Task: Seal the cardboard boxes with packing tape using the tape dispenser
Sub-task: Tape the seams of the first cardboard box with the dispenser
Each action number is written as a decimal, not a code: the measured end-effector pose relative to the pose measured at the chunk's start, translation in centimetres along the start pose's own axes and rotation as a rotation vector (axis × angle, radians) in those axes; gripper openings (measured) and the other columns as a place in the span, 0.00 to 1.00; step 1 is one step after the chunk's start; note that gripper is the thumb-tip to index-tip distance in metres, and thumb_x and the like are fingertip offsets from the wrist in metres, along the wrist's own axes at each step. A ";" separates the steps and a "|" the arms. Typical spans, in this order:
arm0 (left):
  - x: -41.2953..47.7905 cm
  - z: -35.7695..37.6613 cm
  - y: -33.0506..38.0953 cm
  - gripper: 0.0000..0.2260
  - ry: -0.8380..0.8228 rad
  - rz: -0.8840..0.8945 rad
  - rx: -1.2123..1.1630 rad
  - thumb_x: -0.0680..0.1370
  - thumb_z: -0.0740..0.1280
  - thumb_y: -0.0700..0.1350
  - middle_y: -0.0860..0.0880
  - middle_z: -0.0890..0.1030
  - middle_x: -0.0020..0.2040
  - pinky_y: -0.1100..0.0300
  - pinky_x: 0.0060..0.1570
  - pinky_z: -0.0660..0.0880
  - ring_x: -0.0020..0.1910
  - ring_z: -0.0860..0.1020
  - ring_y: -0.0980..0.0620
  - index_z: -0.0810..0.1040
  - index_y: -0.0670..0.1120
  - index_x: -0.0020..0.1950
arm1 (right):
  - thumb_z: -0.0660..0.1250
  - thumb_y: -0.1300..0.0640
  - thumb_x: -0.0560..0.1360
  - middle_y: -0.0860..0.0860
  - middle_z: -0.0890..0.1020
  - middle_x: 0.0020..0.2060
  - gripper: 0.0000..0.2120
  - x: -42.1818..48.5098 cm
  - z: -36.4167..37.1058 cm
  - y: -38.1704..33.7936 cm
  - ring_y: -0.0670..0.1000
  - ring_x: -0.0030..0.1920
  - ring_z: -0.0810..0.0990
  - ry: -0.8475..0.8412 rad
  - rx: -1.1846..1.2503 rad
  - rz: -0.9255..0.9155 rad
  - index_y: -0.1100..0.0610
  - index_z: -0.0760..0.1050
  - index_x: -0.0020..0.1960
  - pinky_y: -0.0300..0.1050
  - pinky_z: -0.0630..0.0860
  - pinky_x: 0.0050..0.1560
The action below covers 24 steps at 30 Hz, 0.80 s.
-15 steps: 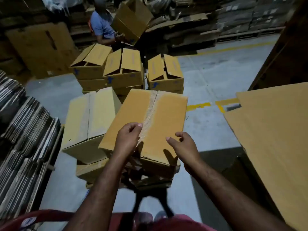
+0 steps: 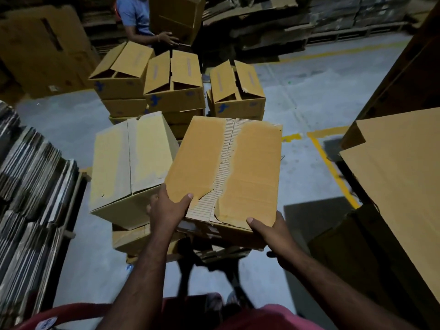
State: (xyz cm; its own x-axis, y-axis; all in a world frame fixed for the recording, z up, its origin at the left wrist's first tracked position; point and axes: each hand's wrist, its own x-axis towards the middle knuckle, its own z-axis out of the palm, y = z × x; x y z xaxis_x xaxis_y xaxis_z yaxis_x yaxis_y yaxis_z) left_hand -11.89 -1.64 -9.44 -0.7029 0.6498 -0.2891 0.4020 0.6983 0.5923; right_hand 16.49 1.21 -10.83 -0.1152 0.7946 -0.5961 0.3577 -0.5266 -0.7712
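So, the cardboard box (image 2: 204,163) is gripped at its near edge by both hands. The left hand (image 2: 166,210) is wrapped round the near-left corner with the thumb laid on top. The right hand (image 2: 269,232) is clamped on the near-right corner the same way, fingers tucked underneath.

The box is parked over the front edge of a low pile of flattened cardboard (image 2: 133,236). Whether it's actually set down or being carried can't be told from here.

What matters for the taping is the centre seam (image 2: 226,163), marked by a ragged strip of bared corrugation. It runs away from the hands along the box's long axis, leaning a bit right. Its near end sits between the two hands, closer to the left thumb.

No tape dispenser can be spotted anywhere, so presumably one hand will have to be freed to fetch it; which one is anybody's guess.

A second closed box (image 2: 133,158) is sat just beside on the left, and open-flapped boxes (image 2: 173,84) are stacked beyond.
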 end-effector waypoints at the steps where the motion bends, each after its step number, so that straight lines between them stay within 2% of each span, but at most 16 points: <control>1: 0.2 -0.2 0.1 0.43 -0.005 0.010 0.012 0.68 0.68 0.71 0.42 0.71 0.71 0.43 0.63 0.70 0.68 0.68 0.37 0.62 0.54 0.78 | 0.76 0.30 0.57 0.44 0.81 0.56 0.44 0.1 -0.1 -0.1 0.50 0.52 0.82 0.016 0.011 -0.038 0.46 0.66 0.66 0.51 0.80 0.44; 4: 0.4 -1.6 1.3 0.43 0.018 0.113 0.046 0.66 0.69 0.72 0.43 0.74 0.68 0.45 0.61 0.73 0.66 0.71 0.39 0.67 0.54 0.77 | 0.78 0.29 0.53 0.44 0.81 0.57 0.51 0.3 -1.0 -1.3 0.47 0.54 0.82 0.052 0.013 -0.138 0.48 0.66 0.68 0.53 0.80 0.55; 7: 1.0 -3.7 3.7 0.36 0.049 0.250 -0.052 0.69 0.73 0.68 0.43 0.74 0.66 0.47 0.60 0.72 0.65 0.72 0.40 0.73 0.54 0.74 | 0.78 0.34 0.58 0.40 0.79 0.59 0.47 -1.1 -2.9 -5.1 0.46 0.57 0.79 0.074 -0.022 -0.285 0.43 0.61 0.71 0.52 0.78 0.59; 10: 1.2 -5.5 7.7 0.28 0.111 0.390 -0.172 0.71 0.72 0.68 0.47 0.76 0.63 0.51 0.54 0.74 0.62 0.74 0.43 0.79 0.57 0.67 | 0.76 0.36 0.65 0.35 0.69 0.69 0.47 -1.4 -5.0 -8.9 0.44 0.66 0.72 0.102 -0.143 -0.404 0.39 0.56 0.77 0.51 0.74 0.64; 12: 0.7 -6.4 10.8 0.27 0.173 0.461 -0.223 0.69 0.69 0.72 0.47 0.77 0.61 0.52 0.52 0.75 0.61 0.75 0.45 0.81 0.58 0.61 | 0.75 0.37 0.68 0.41 0.67 0.73 0.41 -1.0 -6.5 -10.8 0.47 0.70 0.69 0.168 -0.160 -0.445 0.42 0.62 0.76 0.52 0.72 0.67; 14: 0.1 -7.1 13.6 0.28 0.226 0.509 -0.251 0.67 0.67 0.74 0.47 0.76 0.61 0.50 0.55 0.75 0.62 0.74 0.45 0.81 0.59 0.59 | 0.73 0.37 0.69 0.45 0.72 0.71 0.34 -1.1 -8.1 -12.5 0.49 0.69 0.70 0.232 -0.151 -0.486 0.44 0.70 0.72 0.53 0.72 0.67; 17: -1.0 -8.0 17.1 0.27 0.255 0.581 -0.253 0.67 0.68 0.73 0.47 0.74 0.60 0.49 0.56 0.76 0.61 0.74 0.45 0.78 0.60 0.60 | 0.70 0.32 0.65 0.47 0.79 0.63 0.33 -2.2 -10.5 -15.2 0.49 0.62 0.77 0.364 -0.110 -0.511 0.46 0.77 0.65 0.56 0.77 0.61; 21: -3.1 -8.7 21.0 0.26 0.271 0.659 -0.287 0.69 0.74 0.67 0.48 0.74 0.62 0.56 0.50 0.73 0.55 0.75 0.50 0.78 0.58 0.62 | 0.67 0.29 0.62 0.46 0.83 0.53 0.31 -4.8 -14.2 -18.4 0.48 0.54 0.81 0.544 -0.115 -0.561 0.46 0.81 0.59 0.57 0.81 0.52; 24: -4.9 -9.2 23.8 0.25 0.293 0.729 -0.352 0.70 0.74 0.65 0.48 0.73 0.64 0.59 0.50 0.70 0.56 0.76 0.50 0.78 0.56 0.63 | 0.72 0.34 0.66 0.48 0.81 0.56 0.26 -7.3 -16.4 -20.1 0.49 0.56 0.79 0.608 -0.135 -0.602 0.45 0.79 0.61 0.55 0.81 0.52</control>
State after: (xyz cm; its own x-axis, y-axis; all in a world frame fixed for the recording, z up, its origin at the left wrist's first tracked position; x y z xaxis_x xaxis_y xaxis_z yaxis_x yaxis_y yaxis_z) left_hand -4.26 9.02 13.03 -0.4826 0.7621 0.4316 0.6408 -0.0287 0.7671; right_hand 25.37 10.98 12.69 0.1818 0.9706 0.1579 0.5066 0.0452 -0.8610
